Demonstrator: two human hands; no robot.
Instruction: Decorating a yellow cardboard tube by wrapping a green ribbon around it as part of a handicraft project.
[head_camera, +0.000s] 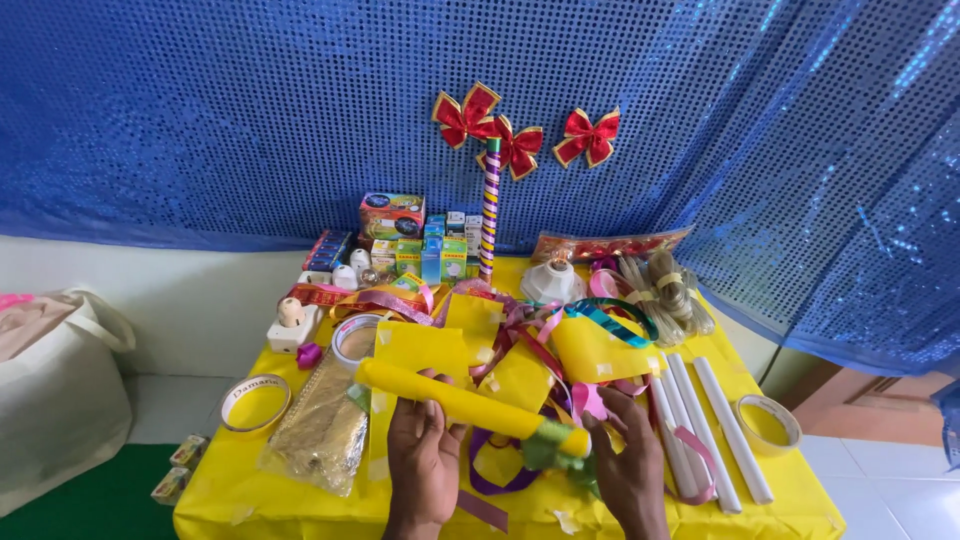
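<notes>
We're mid-wrap, it seems: our left hand has its fingers curled around the yellow paper-covered stick, our right hand pinches the end at four o'clock, where green ribbon bunches. The stick lies slantwise, low over the yellow table. Next calls for steady, snug winding.

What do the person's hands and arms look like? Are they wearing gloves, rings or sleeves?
Both hands are bare, with no gloves. The left hand and the right hand show no rings that I can see, and no watch or bracelet sits at the wrists. No sleeve reaches the part of the forearms that shows, which is only a short stretch at the bottom edge of the picture.
</notes>
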